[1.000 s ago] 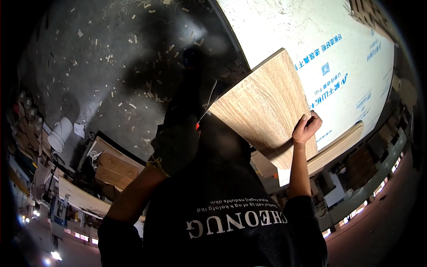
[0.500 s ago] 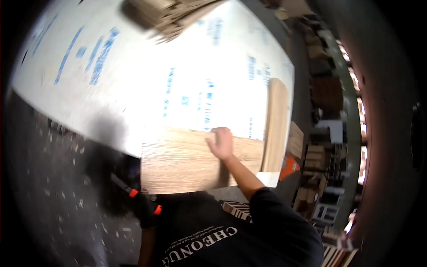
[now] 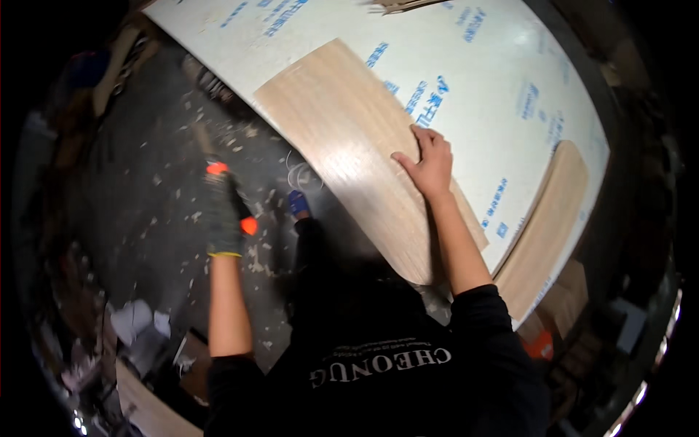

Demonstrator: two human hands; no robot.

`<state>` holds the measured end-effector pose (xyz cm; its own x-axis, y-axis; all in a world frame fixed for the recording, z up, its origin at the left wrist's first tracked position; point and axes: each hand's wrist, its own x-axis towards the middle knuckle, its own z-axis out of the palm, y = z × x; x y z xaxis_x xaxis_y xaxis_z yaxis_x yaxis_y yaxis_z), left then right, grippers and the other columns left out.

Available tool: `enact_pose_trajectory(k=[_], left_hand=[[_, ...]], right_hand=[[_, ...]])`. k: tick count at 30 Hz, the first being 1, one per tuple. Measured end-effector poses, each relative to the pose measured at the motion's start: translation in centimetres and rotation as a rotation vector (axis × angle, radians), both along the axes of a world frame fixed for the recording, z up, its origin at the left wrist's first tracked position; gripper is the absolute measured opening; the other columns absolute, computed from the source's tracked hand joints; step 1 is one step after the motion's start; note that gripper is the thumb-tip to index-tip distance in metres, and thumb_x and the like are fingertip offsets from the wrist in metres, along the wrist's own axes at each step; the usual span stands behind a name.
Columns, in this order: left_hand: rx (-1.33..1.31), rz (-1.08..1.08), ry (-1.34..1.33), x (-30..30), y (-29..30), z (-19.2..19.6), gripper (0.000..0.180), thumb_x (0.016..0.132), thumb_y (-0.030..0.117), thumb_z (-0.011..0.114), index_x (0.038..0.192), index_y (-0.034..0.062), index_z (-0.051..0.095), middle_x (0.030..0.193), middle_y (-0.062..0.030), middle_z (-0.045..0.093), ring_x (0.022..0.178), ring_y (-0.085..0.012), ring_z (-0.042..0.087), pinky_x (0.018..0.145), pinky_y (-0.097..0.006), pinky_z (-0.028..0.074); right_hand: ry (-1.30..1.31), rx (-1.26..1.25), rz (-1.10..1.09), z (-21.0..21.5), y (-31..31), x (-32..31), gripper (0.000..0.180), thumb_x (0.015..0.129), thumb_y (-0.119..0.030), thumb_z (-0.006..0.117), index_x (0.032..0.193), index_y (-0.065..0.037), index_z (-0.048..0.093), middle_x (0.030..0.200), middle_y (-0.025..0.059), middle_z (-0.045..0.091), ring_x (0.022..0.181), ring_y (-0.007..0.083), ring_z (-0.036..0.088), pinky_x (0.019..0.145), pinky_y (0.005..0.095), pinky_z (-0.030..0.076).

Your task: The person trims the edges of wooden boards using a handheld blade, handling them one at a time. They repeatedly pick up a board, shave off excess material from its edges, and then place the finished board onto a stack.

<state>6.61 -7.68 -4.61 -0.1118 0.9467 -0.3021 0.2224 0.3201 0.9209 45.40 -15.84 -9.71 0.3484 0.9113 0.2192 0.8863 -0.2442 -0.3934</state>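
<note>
My left hand, in a dark glove with a yellow cuff, is closed round the black-and-orange handle of a hand tool. The tool's narrow flat end is blurred, so its kind is unclear. My bare right hand rests at the far edge of a wood-grain board, thumb on the board and fingers stretched past that edge. The board lies on a large white sheet with blue print, its curved near side overhanging the sheet's edge. My left hand is away from the board, above the floor.
Several curved wood-grain pieces lie stacked at the sheet's right side. Thin brown strips sit at the far edge. Pale scraps litter the dark floor. A person's blue shoe shows below the board. An orange object is near the right corner.
The view has turned. The board now sits farther left of the stacked pieces and overhangs the near edge. My left hand with the tool is farther from the board.
</note>
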Motion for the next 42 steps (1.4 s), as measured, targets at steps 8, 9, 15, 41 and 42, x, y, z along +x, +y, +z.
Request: enact_pose_trajectory(k=[8, 9, 15, 41, 42], left_hand=[[0.25, -0.381, 0.859, 10.2, -17.4, -2.5, 0.051, 0.095, 0.029, 0.052, 0.136, 0.0012, 0.046, 0.129, -0.0254, 0.055, 0.119, -0.0394, 0.053, 0.1, -0.045, 0.043], [0.159, -0.346, 0.892, 10.8, -17.2, -2.9, 0.05, 0.095, 0.029, 0.051, 0.136, 0.0004, 0.047, 0.129, -0.0261, 0.054, 0.121, -0.0393, 0.052, 0.102, -0.044, 0.042], [0.065, -0.288, 0.934, 10.9, -13.8, -2.2, 0.039, 0.094, 0.03, 0.05, 0.123, 0.0032, 0.055, 0.117, -0.0256, 0.059, 0.104, -0.0428, 0.058, 0.087, -0.049, 0.047], [0.168, -0.23, 1.043, 7.4, 2.8, -3.5, 0.036, 0.093, 0.035, 0.05, 0.107, 0.0048, 0.063, 0.102, -0.0248, 0.065, 0.096, -0.0445, 0.061, 0.084, -0.05, 0.049], [0.17, -0.234, 1.037, 7.4, 3.3, -3.4, 0.036, 0.093, 0.035, 0.05, 0.107, 0.0048, 0.063, 0.102, -0.0248, 0.065, 0.096, -0.0445, 0.061, 0.084, -0.05, 0.049]], right_hand=[[0.071, -0.071, -0.033, 0.5, -3.2, -4.2, 0.077, 0.072, -0.056, 0.075, 0.133, -0.013, 0.054, 0.129, 0.0135, 0.051, 0.116, 0.031, 0.047, 0.096, 0.045, 0.04], [0.07, -0.096, -0.044, 0.8, -3.7, -4.5, 0.078, 0.073, -0.056, 0.074, 0.134, -0.013, 0.054, 0.129, 0.0141, 0.051, 0.116, 0.0312, 0.047, 0.096, 0.045, 0.04], [0.056, -0.077, -0.048, 0.5, -4.4, -4.2, 0.078, 0.074, -0.056, 0.074, 0.135, -0.012, 0.053, 0.129, 0.0149, 0.051, 0.117, 0.0311, 0.047, 0.098, 0.0439, 0.038], [0.078, 0.005, -0.06, 0.5, -4.3, -4.3, 0.072, 0.068, -0.044, 0.082, 0.128, -0.011, 0.058, 0.124, 0.0137, 0.054, 0.113, 0.0304, 0.049, 0.096, 0.0432, 0.04], [0.084, -0.024, -0.074, 0.6, -4.3, -4.2, 0.072, 0.067, -0.043, 0.083, 0.128, -0.011, 0.058, 0.124, 0.0136, 0.054, 0.114, 0.0305, 0.049, 0.096, 0.0432, 0.04]])
